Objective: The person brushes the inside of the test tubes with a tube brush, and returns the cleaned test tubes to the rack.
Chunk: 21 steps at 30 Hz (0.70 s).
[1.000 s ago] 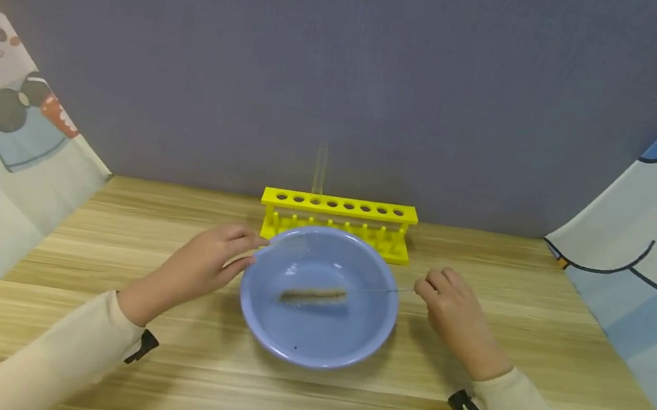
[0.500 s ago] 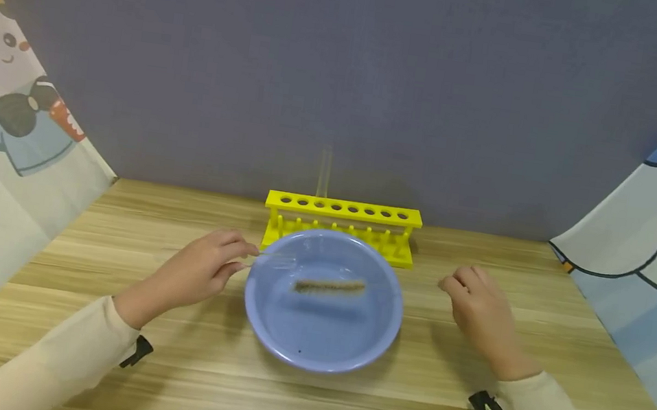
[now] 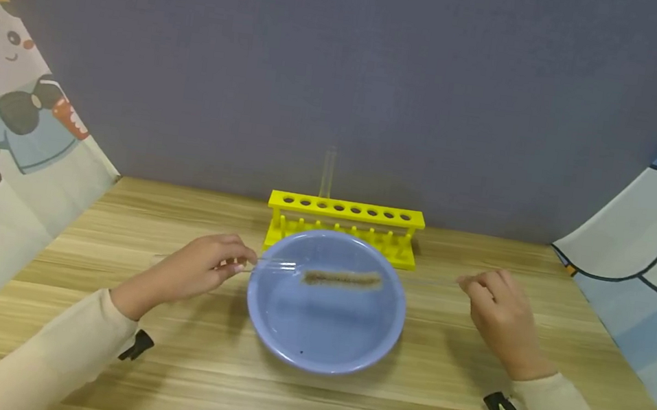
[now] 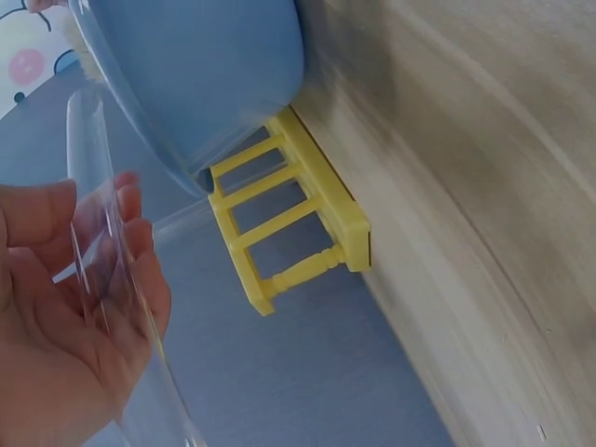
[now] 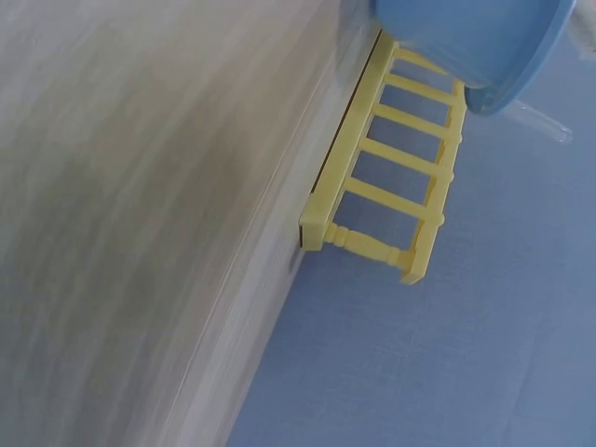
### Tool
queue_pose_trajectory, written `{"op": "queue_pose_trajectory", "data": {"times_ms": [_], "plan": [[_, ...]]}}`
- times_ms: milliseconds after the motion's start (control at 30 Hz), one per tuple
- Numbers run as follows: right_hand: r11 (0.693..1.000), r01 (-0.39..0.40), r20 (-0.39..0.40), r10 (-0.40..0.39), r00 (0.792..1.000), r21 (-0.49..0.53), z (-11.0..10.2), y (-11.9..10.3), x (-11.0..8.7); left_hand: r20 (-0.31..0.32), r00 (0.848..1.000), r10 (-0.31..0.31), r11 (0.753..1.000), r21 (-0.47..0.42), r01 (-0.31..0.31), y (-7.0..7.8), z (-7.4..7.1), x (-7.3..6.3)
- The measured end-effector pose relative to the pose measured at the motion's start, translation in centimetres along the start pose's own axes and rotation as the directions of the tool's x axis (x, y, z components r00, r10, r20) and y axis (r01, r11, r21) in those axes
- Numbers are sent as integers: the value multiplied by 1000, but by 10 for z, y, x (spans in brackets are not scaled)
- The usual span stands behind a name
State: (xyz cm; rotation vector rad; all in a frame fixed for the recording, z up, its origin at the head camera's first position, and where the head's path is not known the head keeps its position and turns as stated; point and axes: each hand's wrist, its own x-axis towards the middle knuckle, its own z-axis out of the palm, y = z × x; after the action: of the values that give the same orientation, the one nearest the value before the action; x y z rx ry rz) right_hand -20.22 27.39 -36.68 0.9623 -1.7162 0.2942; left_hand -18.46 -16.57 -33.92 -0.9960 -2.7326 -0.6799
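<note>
My left hand [image 3: 198, 269] pinches a clear glass test tube [image 4: 90, 158] between thumb and fingers. The tube lies nearly level, one end over the left rim of the blue basin [image 3: 309, 351]. To the right, my right hand [image 3: 497, 317] pinches the thin wire handle [image 3: 433, 282] of a test tube brush [image 3: 343, 279]. Its brown bristles hang above the basin, just right of the tube's end and apart from it. The right wrist view does not show the right hand.
Behind the basin stands a yellow test tube rack [image 3: 346, 210] against the grey backdrop. Another clear test tube [image 3: 328, 174] stands upright in it. Cartoon-printed cloths flank the wooden table [image 3: 156, 376] on both sides.
My right hand has moved right, bringing the brush right and slightly up over the basin. The tube in my left hand now shows more clearly at the basin's left rim.
</note>
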Motion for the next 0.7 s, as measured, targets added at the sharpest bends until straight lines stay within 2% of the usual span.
{"op": "queue_pose_trajectory", "data": {"times_ms": [333,533,700], "plan": [[999,41,-194,-45,980,-22,0,-4,10,103,994,26,991,-137,-11,-1,-5,4],[997,67,-262,-74,962,-35,1,-7,16,150,989,17,985,-174,10,0,-6,5],[995,97,-299,-104,949,-36,3,-9,20,165,986,25,983,-183,6,3,-6,6]]}}
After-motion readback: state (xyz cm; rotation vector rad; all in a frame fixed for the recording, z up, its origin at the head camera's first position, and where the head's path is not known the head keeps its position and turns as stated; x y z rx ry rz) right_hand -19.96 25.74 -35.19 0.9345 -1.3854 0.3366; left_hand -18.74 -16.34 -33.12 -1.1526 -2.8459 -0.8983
